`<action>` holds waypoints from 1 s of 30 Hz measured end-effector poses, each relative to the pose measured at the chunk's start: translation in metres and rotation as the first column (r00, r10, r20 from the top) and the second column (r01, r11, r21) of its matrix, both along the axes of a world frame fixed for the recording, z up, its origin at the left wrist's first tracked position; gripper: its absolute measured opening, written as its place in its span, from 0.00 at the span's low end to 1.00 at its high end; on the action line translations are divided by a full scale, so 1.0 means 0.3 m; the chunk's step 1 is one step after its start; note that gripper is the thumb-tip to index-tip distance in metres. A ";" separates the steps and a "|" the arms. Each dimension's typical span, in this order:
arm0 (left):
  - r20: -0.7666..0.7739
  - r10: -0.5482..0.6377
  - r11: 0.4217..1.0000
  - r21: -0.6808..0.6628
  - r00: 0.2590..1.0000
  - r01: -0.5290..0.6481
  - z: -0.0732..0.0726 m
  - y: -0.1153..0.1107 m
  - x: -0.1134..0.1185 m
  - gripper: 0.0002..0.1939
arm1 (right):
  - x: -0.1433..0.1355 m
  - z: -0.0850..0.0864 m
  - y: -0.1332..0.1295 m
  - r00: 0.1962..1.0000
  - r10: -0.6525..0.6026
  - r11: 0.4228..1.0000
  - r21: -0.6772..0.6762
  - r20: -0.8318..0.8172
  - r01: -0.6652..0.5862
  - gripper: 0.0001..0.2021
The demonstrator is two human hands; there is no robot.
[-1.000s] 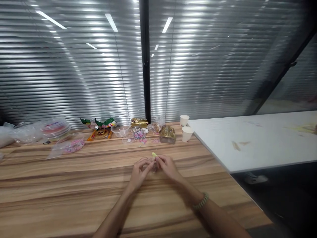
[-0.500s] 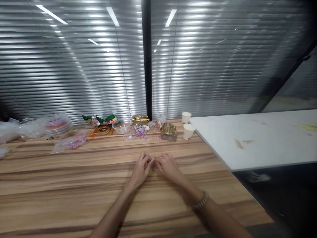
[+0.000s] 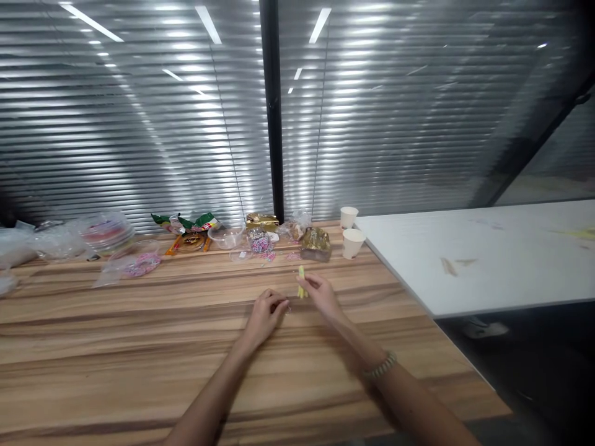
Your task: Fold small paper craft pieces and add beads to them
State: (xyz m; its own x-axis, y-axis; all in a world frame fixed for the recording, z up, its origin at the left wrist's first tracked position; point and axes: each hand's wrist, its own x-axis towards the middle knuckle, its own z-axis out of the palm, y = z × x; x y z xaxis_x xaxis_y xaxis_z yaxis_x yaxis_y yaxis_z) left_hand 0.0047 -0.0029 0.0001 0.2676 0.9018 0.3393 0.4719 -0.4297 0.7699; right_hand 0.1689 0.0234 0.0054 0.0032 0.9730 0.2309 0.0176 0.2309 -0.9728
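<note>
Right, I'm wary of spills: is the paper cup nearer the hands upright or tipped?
Upright: the nearer paper cup stands on the wooden table, its wide rim on top and narrower base down.

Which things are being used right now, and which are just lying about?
Being used:
right hand, holding yellow pieces
left hand, fingertips beside a tiny clear bit

Probably just lying about:
paper cups
clear bowl
green packet
gold packet

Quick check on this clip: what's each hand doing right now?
Left hand: fingers drawn closed; whether it pinches anything can't be told.
Right hand: closed, holding a small yellow piece between its fingertips.
</note>
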 end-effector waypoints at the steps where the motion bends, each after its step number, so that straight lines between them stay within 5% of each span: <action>1: -0.029 0.004 1.000 0.020 1.000 -0.003 -0.001 -0.004 0.005 0.10 | -0.003 -0.005 0.000 0.999 0.007 0.999 -0.040 -0.040 -0.008 0.17; 7: -0.034 0.000 1.000 0.008 0.999 0.001 -0.026 0.006 0.013 0.05 | -0.008 -0.032 0.006 0.993 -0.027 0.990 -0.143 -0.119 0.009 0.17; 10: 0.176 0.042 0.990 -0.139 0.983 -0.017 -0.038 0.024 0.008 0.06 | -0.003 -0.046 0.010 0.994 -0.025 0.988 -0.156 -0.111 0.008 0.15; 16: 0.532 0.228 0.948 -0.312 0.816 -0.062 -0.036 0.033 0.018 0.11 | -0.036 -0.052 -0.018 0.992 0.124 0.990 -0.066 -0.034 -0.126 0.14; 22: 0.599 0.234 0.955 -0.288 0.766 -0.066 -0.033 0.023 0.027 0.12 | -0.066 -0.020 -0.065 0.945 0.066 0.984 0.138 0.321 -0.116 0.09; 30: 0.580 0.238 0.952 -0.297 0.779 -0.070 -0.049 0.030 0.020 0.14 | -0.055 -0.031 -0.051 0.924 0.109 0.977 0.130 0.366 -0.167 0.11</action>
